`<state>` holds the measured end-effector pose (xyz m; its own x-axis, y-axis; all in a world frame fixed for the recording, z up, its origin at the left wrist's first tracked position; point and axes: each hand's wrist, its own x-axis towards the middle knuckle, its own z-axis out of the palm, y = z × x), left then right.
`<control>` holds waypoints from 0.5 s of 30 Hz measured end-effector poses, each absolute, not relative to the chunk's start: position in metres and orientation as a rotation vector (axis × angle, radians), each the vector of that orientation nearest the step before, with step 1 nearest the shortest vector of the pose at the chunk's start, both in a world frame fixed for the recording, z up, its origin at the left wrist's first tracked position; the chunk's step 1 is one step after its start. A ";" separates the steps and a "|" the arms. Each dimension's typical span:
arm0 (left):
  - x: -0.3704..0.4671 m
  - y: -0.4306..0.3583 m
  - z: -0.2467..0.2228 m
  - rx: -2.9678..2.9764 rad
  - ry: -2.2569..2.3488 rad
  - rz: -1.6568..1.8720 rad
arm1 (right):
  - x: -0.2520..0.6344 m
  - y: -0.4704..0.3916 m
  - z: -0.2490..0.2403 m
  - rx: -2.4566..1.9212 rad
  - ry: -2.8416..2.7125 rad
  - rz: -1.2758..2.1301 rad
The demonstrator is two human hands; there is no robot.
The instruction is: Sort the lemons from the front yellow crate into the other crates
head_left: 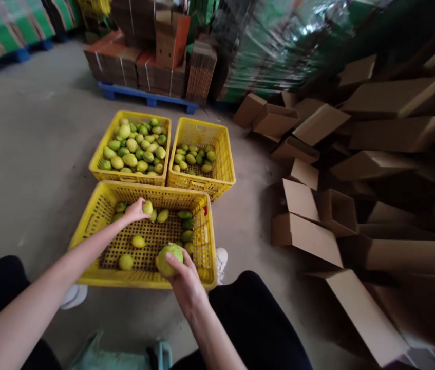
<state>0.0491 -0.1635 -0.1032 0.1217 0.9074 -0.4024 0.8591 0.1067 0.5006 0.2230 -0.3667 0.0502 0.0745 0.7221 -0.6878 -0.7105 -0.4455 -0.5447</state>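
Inside the near yellow crate (86, 228), my left hand (135, 211) closes its fingers on a yellow-green lemon (147, 207) toward the back. My right hand (182, 272) grips a larger green lemon (170, 259) above the crate's front right part. Single lemons lie on the crate floor, such as a yellow one (138, 241) in the middle and another (125, 262) near the front. Darker green fruits (187, 224) line the crate's right side. A few more sit at the back left, partly hidden by my left hand.
Behind stand a yellow crate (129, 177) full of lemons and another (227, 154) holding fewer. Cardboard boxes (313, 239) are heaped on the right. A blue pallet (150, 97) bears stacked cartons. My knees flank the near crate, and a pale green object (115, 359) is at the bottom edge.
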 end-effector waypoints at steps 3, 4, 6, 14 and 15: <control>0.041 -0.168 -0.026 1.946 1.553 0.355 | 0.221 -0.362 0.062 -1.218 -0.125 1.553; 0.038 -0.175 0.001 2.010 1.472 0.463 | 0.221 -0.361 0.066 -1.228 -0.195 1.502; 0.033 -0.199 0.052 2.082 1.352 0.637 | 0.221 -0.359 0.077 -1.245 -0.373 1.367; 0.009 -0.302 0.120 2.275 1.048 1.162 | 0.203 -0.357 0.116 -1.038 -0.859 1.085; 0.007 -0.306 0.113 2.263 1.042 1.191 | 0.199 -0.356 0.116 -1.021 -0.886 1.074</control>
<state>0.0072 -0.3058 0.1128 0.3667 0.7564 0.5416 0.4362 -0.6540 0.6181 0.1994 -0.3562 0.1160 0.2493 0.9649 0.0823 -0.2643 0.1496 -0.9528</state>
